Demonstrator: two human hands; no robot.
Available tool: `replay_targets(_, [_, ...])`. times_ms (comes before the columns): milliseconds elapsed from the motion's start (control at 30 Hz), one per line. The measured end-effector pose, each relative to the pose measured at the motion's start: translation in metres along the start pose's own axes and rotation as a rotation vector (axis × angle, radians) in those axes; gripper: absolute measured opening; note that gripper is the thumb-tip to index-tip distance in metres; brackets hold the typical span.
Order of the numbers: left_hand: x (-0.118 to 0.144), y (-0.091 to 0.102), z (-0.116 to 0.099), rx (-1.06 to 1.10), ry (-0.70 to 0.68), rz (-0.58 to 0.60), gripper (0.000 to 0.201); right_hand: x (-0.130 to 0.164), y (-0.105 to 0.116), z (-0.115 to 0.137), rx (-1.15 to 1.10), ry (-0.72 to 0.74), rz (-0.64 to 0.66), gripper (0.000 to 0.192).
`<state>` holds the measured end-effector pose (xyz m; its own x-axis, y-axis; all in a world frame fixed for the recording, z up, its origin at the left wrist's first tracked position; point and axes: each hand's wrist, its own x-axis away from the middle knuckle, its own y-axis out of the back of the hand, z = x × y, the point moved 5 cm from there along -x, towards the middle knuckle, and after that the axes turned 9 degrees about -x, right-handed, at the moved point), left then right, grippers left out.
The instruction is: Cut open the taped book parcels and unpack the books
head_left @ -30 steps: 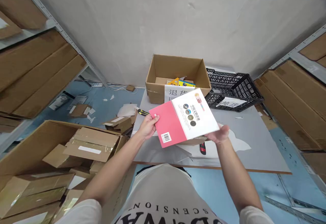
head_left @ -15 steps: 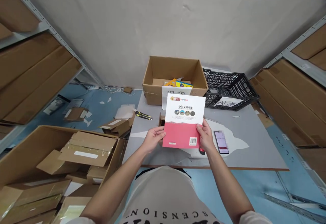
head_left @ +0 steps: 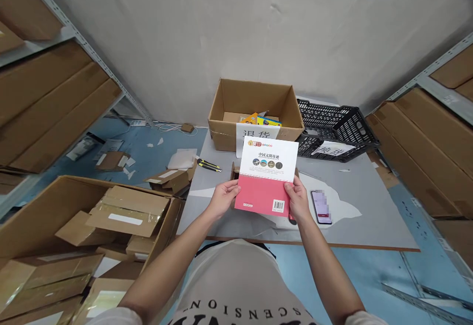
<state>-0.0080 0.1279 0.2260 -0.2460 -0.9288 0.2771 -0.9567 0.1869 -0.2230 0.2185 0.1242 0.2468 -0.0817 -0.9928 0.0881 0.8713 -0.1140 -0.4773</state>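
A thin book [head_left: 265, 176], white above and pink-red below, faces me with its back cover and barcode. My left hand [head_left: 223, 198] pinches its left edge between thumb and fingers. On the right edge my right hand [head_left: 297, 199] grips it, thumb on the cover. The book is held up over the table, hiding most of a small brown cardboard box behind it. Close to my right hand, the end of a red and black object [head_left: 292, 220] pokes out from under the book; its kind I cannot make out.
Behind the book stands a labelled cardboard box [head_left: 220, 135] holding several colourful books, beside a black plastic crate [head_left: 338, 140]. A yellow-black utility knife [head_left: 209, 165] and a phone [head_left: 321, 207] lie on the grey table [head_left: 373, 216]. A large carton [head_left: 74, 185] of flattened boxes is at left.
The book has tilted slightly, its lower edge shifting a little left and its right side lower. Both hands keep their hold. The whole view has shifted slightly.
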Motion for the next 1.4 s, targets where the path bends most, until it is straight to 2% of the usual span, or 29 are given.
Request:
replay_targets(133, [-0.004,-0.002,-0.002,-0.115,-0.105,-0.052,0.061,0.001,-0.005,0.005,0.002,0.011,0.006,0.048])
replay_targets(267, [0.012,-0.014,-0.022,-0.508,-0.362,-0.206,0.072,0.004,-0.016,0.017,0.057,0.059,-0.002,0.044])
replay_targets(400, [0.039,-0.033,-0.049,-0.833,-0.538,-0.375,0.091,0.008,-0.027,0.035,0.124,0.208,-0.054,0.036])
replay_targets(433, [0.043,-0.039,-0.054,-0.869,-0.565,-0.351,0.09,0.008,-0.03,0.038,0.138,0.238,-0.063,0.036])
replay_targets(467, [0.044,-0.046,-0.057,-0.881,-0.582,-0.271,0.087,0.009,-0.034,0.04,0.15,0.261,-0.069,0.036])
replay_targets(567, [0.041,-0.065,-0.057,-0.75,-0.569,0.075,0.079,0.011,-0.045,0.039,0.176,0.291,-0.059,0.036])
replay_targets(633, [0.036,-0.068,-0.055,-0.58,-0.54,0.152,0.082,0.014,-0.055,0.033,0.195,0.277,-0.017,0.037])
replay_targets(800, [0.022,-0.059,-0.041,-0.148,-0.43,0.124,0.08,0.027,-0.084,0.011,0.322,0.271,0.213,0.049])
replay_targets(967, [0.019,-0.042,-0.03,0.216,-0.215,0.052,0.059,0.035,-0.097,0.013,0.564,0.42,0.357,0.038])
replay_targets(1033, [0.021,-0.036,-0.029,0.321,-0.105,0.044,0.057,0.029,-0.09,0.019,0.62,0.442,0.308,0.039])
replay_targets(1100, [0.022,-0.03,-0.031,0.364,-0.036,0.056,0.059,0.02,-0.074,0.026,0.633,0.434,0.158,0.05])
replay_targets(1167, [0.023,-0.024,-0.033,0.38,0.001,0.091,0.06,0.011,-0.056,0.029,0.561,0.366,0.025,0.063])
replay_targets(1200, [0.022,-0.022,-0.035,0.384,0.012,0.112,0.06,0.008,-0.049,0.028,0.492,0.307,0.005,0.065])
replay_targets(1333, [0.017,-0.013,-0.036,0.357,0.043,0.156,0.058,0.008,-0.042,0.018,0.175,0.027,0.132,0.05])
replay_targets(1400, [0.013,-0.012,-0.037,0.293,0.047,0.162,0.057,0.013,-0.041,0.016,0.114,0.014,0.136,0.046])
